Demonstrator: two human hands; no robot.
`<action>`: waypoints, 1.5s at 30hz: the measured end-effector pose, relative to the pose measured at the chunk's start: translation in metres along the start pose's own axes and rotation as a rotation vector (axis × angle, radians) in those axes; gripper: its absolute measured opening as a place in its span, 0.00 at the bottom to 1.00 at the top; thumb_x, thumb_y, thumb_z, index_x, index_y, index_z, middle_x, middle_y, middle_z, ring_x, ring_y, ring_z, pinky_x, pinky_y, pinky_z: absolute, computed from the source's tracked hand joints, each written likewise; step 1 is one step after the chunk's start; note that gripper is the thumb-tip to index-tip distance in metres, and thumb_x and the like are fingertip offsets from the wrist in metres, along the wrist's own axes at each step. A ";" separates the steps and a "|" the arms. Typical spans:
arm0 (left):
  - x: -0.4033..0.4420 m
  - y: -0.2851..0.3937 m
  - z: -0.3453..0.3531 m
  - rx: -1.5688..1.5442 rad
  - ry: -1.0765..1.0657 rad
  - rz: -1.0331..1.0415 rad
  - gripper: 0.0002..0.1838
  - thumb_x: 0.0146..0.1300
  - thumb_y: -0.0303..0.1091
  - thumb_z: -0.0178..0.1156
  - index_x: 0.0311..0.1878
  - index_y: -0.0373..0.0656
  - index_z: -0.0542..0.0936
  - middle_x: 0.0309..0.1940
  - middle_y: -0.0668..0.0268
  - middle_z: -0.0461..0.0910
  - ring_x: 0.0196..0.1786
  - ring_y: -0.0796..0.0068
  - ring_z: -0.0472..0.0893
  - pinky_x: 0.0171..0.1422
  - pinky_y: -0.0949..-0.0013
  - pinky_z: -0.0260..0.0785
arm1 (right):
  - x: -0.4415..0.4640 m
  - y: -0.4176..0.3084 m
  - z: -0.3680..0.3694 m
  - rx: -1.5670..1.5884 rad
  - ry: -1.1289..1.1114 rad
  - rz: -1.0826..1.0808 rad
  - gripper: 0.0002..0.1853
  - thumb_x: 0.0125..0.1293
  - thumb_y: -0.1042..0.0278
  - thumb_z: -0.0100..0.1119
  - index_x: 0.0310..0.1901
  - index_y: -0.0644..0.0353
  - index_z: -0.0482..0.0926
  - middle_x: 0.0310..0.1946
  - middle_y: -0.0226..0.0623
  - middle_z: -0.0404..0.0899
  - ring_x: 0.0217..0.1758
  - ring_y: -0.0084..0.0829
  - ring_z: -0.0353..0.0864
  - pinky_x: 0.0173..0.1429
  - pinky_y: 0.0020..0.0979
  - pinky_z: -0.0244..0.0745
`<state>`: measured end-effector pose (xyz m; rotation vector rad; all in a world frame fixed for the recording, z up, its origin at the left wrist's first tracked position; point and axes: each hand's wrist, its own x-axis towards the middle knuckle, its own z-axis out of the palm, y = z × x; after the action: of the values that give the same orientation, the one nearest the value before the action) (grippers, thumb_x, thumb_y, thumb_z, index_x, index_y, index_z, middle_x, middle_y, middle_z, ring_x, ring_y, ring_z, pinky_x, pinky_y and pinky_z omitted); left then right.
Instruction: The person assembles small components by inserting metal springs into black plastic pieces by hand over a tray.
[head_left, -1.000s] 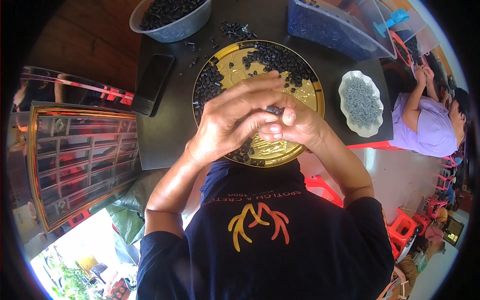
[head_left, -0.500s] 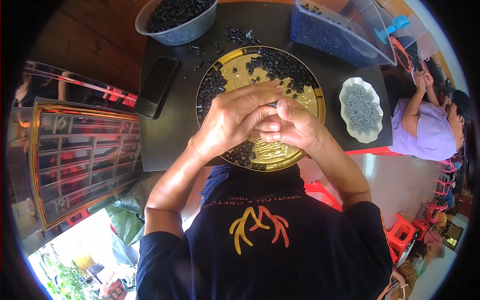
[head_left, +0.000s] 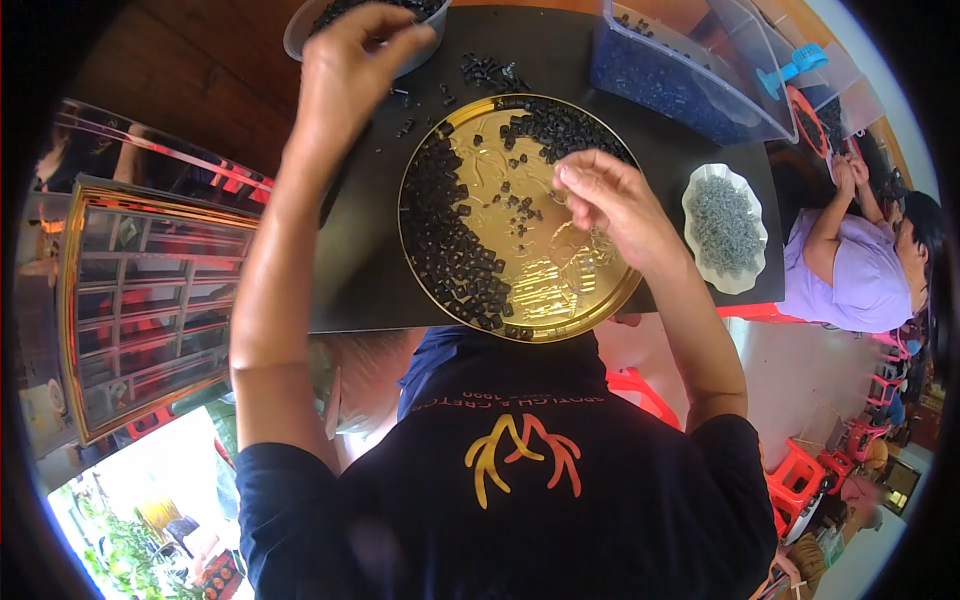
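Hands just parted; two-hand work looks paused. Left hand (head_left: 352,62) at plastic tub (head_left: 426,57), 11 o'clock, fingers curled; right hand (head_left: 618,203) over gold tray (head_left: 535,255), half-curled. Grip contents: can't tell.

Round gold metal tray (head_left: 535,262): on dark flat table (head_left: 362,275); small black plastic pieces (head_left: 450,250) in it
Oval white scalloped dish (head_left: 736,286): right of tray
Rectangular clear plastic bin (head_left: 680,92): behind tray, rightward
Round translucent plastic bowl (head_left: 426,58): behind tray, leftward

Dark table (head_left: 365,265), gold-framed panel (head_left: 165,300), pale floor (head_left: 765,375), red stools (head_left: 796,472), brightly lit green plants (head_left: 122,548)
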<state>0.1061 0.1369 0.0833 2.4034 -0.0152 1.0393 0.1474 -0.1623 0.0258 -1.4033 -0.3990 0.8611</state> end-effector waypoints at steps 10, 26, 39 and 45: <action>-0.007 -0.016 -0.004 0.007 -0.075 -0.068 0.20 0.62 0.44 0.66 0.51 0.40 0.84 0.52 0.60 0.83 0.51 0.66 0.82 0.57 0.67 0.72 | 0.004 -0.002 -0.017 -0.753 0.105 -0.312 0.09 0.66 0.67 0.64 0.41 0.63 0.82 0.34 0.34 0.83 0.32 0.24 0.79 0.38 0.28 0.74; -0.126 0.033 -0.017 -0.286 -0.327 -0.348 0.08 0.67 0.22 0.60 0.47 0.35 0.84 0.44 0.59 0.83 0.51 0.73 0.81 0.59 0.72 0.71 | -0.064 0.013 -0.037 -0.984 -0.386 -0.264 0.06 0.64 0.66 0.60 0.39 0.58 0.80 0.37 0.36 0.78 0.40 0.41 0.80 0.44 0.38 0.75; -0.139 0.073 0.003 -0.332 -0.329 -0.309 0.07 0.61 0.24 0.66 0.43 0.39 0.85 0.40 0.62 0.86 0.42 0.73 0.84 0.48 0.73 0.74 | -0.069 0.033 -0.024 -1.193 -0.224 -0.451 0.06 0.66 0.64 0.59 0.40 0.54 0.82 0.37 0.30 0.78 0.34 0.34 0.82 0.36 0.34 0.77; -0.139 0.080 0.003 -0.343 -0.365 -0.334 0.06 0.63 0.23 0.64 0.43 0.38 0.85 0.41 0.60 0.85 0.45 0.72 0.84 0.51 0.72 0.73 | -0.065 0.024 -0.032 -1.151 0.000 -0.514 0.07 0.64 0.71 0.62 0.43 0.58 0.83 0.38 0.34 0.81 0.35 0.35 0.83 0.38 0.31 0.78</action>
<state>-0.0066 0.0401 0.0230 2.1501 0.0720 0.4016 0.1213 -0.2326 0.0129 -2.1730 -1.3232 0.1429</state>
